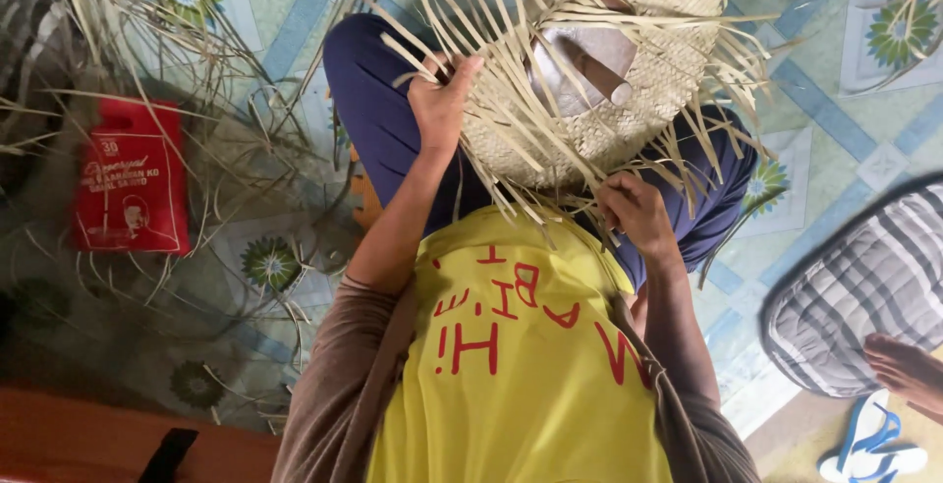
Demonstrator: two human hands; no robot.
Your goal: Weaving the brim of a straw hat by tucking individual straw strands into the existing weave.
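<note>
Floor tiles (825, 100) in pale green and blue spread beneath us as we weave a round basket (599, 60) of pale straw, propped on our knees above the yellow shirt (521, 365). Weaving seems mid-way: loose strips (550, 188) fringe the rim. Our left hand (444, 100) grips the basket's edge; our right hand (637, 213) pinches strips below. Tucking the next strip likely needs a firm hold. A flat red packet (131, 178) with white print lies left.
</note>
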